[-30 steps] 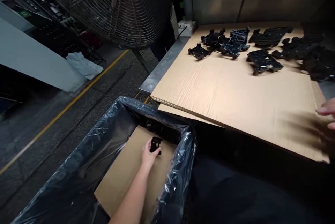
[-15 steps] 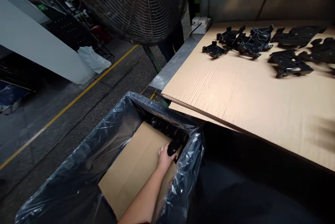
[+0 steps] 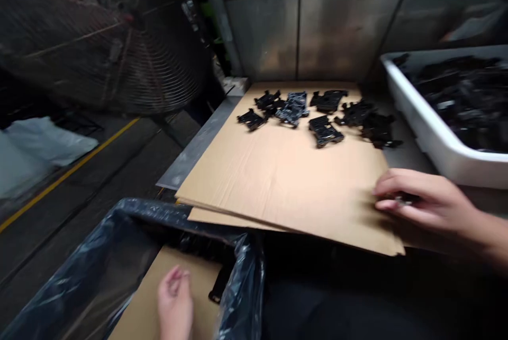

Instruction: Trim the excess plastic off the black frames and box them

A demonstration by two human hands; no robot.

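Note:
My left hand (image 3: 175, 302) is over the cardboard sheet (image 3: 153, 297) inside a bin lined with clear plastic (image 3: 242, 297). Its fingers are loosely curled in, and nothing shows between them. A black plastic part (image 3: 219, 283) lies to the right of this hand, against the liner. My right hand (image 3: 426, 201) is above the right edge of the cardboard on the table (image 3: 305, 186). Its thumb and fingers close round a small dark item with a shiny bit, blurred and mostly hidden. Several black moulded plastic parts (image 3: 325, 131) are spread along the back of that cardboard.
At the right, a white tub (image 3: 440, 128) holds a heap of black parts. A large wire-guarded fan (image 3: 159, 70) stands at the left, beyond the bin. Metal panels (image 3: 329, 33) close off the table's back. A yellow line (image 3: 71, 170) runs along the floor.
My left hand has let go of a black part in the bin and drawn back toward me. The view has swung right, bringing my right hand and the white tub into sight.

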